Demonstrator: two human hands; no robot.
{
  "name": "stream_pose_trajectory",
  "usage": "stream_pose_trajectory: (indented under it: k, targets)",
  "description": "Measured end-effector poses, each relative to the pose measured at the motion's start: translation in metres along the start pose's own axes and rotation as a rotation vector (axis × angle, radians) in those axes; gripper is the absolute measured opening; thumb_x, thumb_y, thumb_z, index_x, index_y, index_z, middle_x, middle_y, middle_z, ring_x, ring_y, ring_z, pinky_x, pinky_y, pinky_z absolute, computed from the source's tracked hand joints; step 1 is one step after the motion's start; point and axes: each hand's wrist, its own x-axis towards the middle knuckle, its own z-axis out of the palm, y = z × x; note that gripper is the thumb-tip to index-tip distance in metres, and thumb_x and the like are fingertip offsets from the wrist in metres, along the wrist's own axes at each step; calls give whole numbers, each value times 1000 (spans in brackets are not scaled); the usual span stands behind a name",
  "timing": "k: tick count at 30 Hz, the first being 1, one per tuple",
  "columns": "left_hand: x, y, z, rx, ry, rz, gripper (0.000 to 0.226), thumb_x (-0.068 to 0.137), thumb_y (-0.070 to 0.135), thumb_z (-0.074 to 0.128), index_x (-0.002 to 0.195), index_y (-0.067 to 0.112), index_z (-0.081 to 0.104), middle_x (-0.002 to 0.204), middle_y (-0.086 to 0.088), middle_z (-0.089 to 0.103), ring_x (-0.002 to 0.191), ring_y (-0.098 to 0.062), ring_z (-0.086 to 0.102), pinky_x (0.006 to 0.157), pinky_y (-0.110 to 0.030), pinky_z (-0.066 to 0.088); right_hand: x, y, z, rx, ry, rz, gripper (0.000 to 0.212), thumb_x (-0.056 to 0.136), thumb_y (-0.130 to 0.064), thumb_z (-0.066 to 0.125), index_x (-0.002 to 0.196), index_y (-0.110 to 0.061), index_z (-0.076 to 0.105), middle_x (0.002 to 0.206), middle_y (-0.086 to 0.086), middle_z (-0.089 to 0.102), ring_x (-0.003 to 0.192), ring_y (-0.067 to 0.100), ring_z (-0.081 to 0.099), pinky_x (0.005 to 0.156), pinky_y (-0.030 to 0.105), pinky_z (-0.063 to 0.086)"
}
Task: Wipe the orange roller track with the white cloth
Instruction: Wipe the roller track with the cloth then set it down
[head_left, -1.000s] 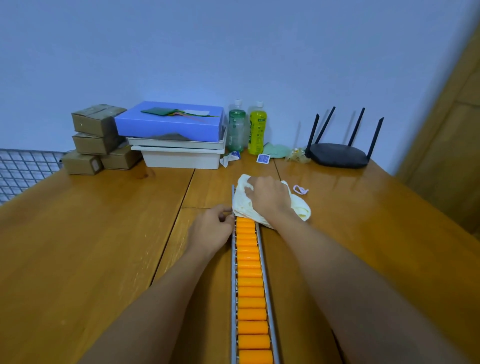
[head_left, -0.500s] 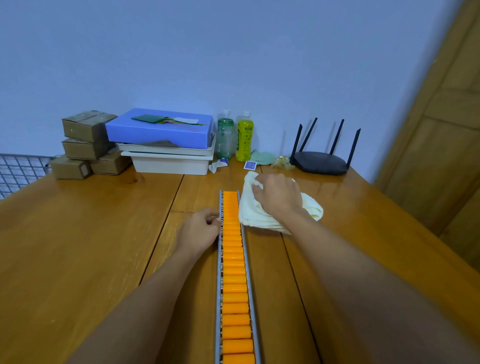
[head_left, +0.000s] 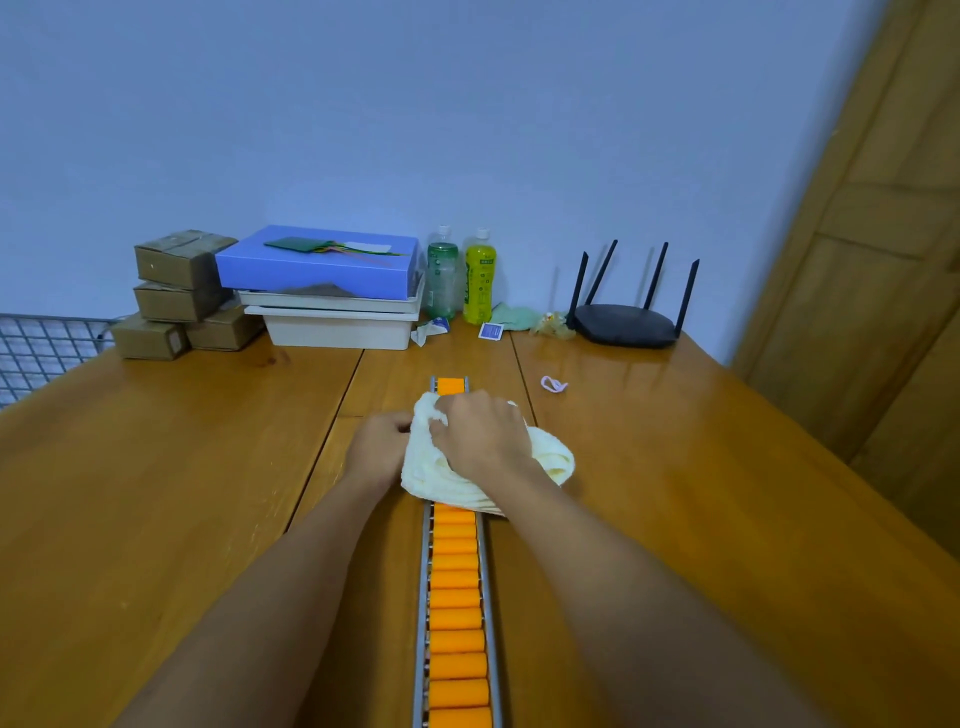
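While the track (head_left: 457, 613) runs lengthwise down the middle of the wooden counter (head_left: 156, 493), its long axis pointing straight away from the person toward the back wall, the right hand (head_left: 480, 434) presses down on the bunched white cloth (head_left: 441, 467), fingers curled into its folds. The cloth lies across the track near its far end, leaving one orange roller showing beyond it and a long row showing nearer the camera. The left hand (head_left: 376, 447) rests just beside the track's left rail, its fingertips touching the edge of the cloth; whether it grips the rail cannot be told. At the back stand a green bottle (head_left: 442, 275) and a yellow bottle (head_left: 479, 278), their labels too small to read, with a black router (head_left: 626, 322) to their right and stacked boxes (head_left: 182, 296) to their left.
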Motion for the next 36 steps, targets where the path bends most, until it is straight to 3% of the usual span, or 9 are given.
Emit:
stream_pose_trajectory:
  k: [4, 9, 12, 15, 20, 25, 30, 33, 36]
  targets:
    - [1, -1, -1, -19, -31, -5, 49, 61, 47, 63, 78, 2, 72, 74, -23, 68, 64, -20, 49, 61, -38, 35, -9, 3, 9, -49, 4, -24, 26, 103, -32, 49, 113, -16, 67, 103, 8, 66, 95, 32, 64, 68, 35, 35]
    - [-3, 3, -2, 37, -21, 6, 30, 78, 38, 63, 96, 25, 83, 76, 0, 78, 76, -26, 71, 63, -38, 48, -12, 6, 8, -153, 2, -87, 22, 102, -27, 49, 106, -15, 67, 101, 7, 66, 91, 30, 64, 66, 35, 33]
    - [-1, 3, 0, 49, -15, 18, 25, 92, 28, 66, 114, 26, 79, 92, 6, 79, 87, -20, 73, 79, -45, 61, -14, 10, 6, -206, 3, -114, 21, 103, -25, 48, 107, -16, 67, 101, 6, 66, 90, 28, 65, 65, 35, 34]
    - [2, -2, 1, 61, 0, 34, 29, 96, 32, 68, 122, 22, 76, 105, 3, 78, 95, -17, 71, 89, -47, 60, -16, 15, 4, -245, 4, -117, 21, 103, -26, 49, 109, -16, 67, 103, 6, 67, 90, 27, 66, 64, 35, 35]
    - [1, 0, 2, 95, 10, 51, 31, 99, 32, 65, 127, 19, 73, 94, -3, 77, 90, -20, 71, 85, -42, 58, -24, 24, -2, -270, -9, -84, 18, 101, -20, 50, 105, -16, 67, 100, 6, 67, 88, 28, 66, 63, 35, 36]
    - [-5, 3, 1, 94, -39, 59, 35, 101, 32, 62, 133, 20, 68, 102, 1, 75, 92, -12, 68, 72, -23, 51, -34, 41, -10, -235, -30, -1, 17, 100, -20, 51, 103, -15, 67, 97, 5, 68, 84, 26, 64, 65, 33, 38]
    - [-23, 10, -8, 96, -61, 37, 33, 99, 26, 65, 131, 20, 68, 112, 3, 69, 104, -14, 63, 80, -24, 44, -49, 53, -21, -199, -5, 72, 20, 99, -23, 50, 106, -16, 68, 98, 6, 68, 87, 27, 64, 66, 33, 38]
    - [-45, 15, -10, 113, -64, 73, 21, 100, 20, 64, 119, 21, 73, 101, 10, 69, 93, -4, 62, 72, -18, 42, -54, 48, -36, -148, 48, 76, 25, 101, -29, 50, 107, -17, 70, 97, 5, 70, 88, 28, 66, 65, 33, 39]
    - [-64, 16, -14, 165, -81, 94, 25, 100, 19, 62, 121, 20, 75, 109, 10, 70, 98, -7, 62, 81, -23, 45, -60, 31, -50, -114, 94, 54, 26, 101, -33, 49, 107, -17, 69, 100, 6, 70, 92, 31, 66, 67, 35, 39]
